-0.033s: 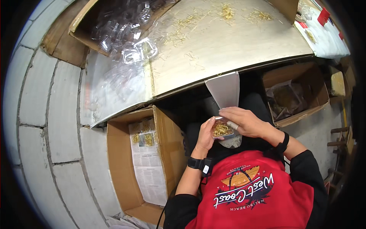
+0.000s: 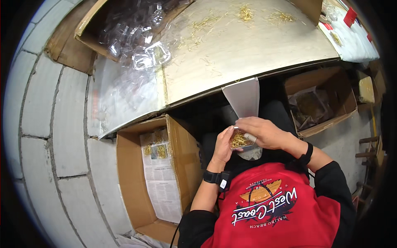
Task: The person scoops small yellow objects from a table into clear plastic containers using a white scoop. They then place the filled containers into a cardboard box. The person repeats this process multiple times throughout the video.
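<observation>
A small transparent plastic box (image 2: pixel 241 140), filled with thin gold-coloured wire-like pieces, is held between my hands above my lap. My left hand (image 2: pixel 223 145) grips it along its left side. From the right, my right hand (image 2: pixel 264 131) lies across its far and right edges, fingers together and pressed on it, covering part of the top. A white wrap shows on the right thumb. Just beyond my hands, a pale sheet-like chute (image 2: pixel 243 97) slopes down from the table edge. Whether the box's lid is fully closed cannot be made out.
Loose gold pieces (image 2: pixel 246 14) lie scattered on the table (image 2: pixel 256 45). A carton (image 2: pixel 93 22) of transparent plastic boxes (image 2: pixel 142 58) stands far left. A newspaper-lined carton (image 2: pixel 186 161) with several filled boxes (image 2: pixel 159 151) is at my left; another carton (image 2: pixel 326 122) is right. A wall (image 2: pixel 66 136) borders the left.
My right hand has shifted slightly left over the plastic box and covers more of its top. My left hand stays in place.
</observation>
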A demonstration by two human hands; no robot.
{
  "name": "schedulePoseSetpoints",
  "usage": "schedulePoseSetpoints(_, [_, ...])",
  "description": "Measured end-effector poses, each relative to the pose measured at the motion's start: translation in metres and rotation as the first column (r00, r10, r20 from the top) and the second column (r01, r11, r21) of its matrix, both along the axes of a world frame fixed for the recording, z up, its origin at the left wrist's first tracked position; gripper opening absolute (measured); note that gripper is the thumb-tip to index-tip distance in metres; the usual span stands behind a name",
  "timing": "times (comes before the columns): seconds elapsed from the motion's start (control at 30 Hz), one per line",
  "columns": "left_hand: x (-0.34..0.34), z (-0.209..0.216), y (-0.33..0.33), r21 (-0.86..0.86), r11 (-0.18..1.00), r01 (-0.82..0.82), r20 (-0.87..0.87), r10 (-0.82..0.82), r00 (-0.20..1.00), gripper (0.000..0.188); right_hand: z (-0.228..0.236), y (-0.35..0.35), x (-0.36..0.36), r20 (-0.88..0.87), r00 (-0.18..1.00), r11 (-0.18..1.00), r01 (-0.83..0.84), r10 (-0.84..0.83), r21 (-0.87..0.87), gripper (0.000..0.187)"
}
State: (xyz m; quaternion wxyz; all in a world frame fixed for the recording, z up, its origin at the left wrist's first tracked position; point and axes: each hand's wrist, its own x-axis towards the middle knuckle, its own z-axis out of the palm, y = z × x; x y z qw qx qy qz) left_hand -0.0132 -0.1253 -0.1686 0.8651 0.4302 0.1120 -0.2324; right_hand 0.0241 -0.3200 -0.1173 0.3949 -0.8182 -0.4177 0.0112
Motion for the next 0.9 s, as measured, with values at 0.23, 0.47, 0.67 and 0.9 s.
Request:
schedulePoseSetpoints(0.23, [-0.002,0.025,-0.008,-0.010,0.985,-0.171,0.005,0.171,0.985,0.034,0.014,0.004,-0.016,0.265,0.964,0.985,0.024,0.023,-0.171,0.055])
schedulePoseSetpoints(0.47, [-0.001,0.017,-0.022,0.015,0.957,-0.290,0.033,0.289,0.957,0.032,0.010,0.013,-0.018,0.152,0.988,0.999,0.030,-0.035,0.035,0.051])
schedulePoseSetpoints(0.67, [-0.005,0.024,-0.013,0.054,0.958,-0.282,0.056,0.279,0.959,0.031,0.029,0.000,-0.003,0.012,0.970,0.929,0.231,-0.245,0.289,0.035])
schedulePoseSetpoints(0.9, [-0.011,0.033,-0.009,0.047,0.956,-0.291,0.075,0.287,0.955,0.029,-0.001,-0.007,-0.008,-0.814,0.577,0.878,0.418,-0.059,0.233,0.024])
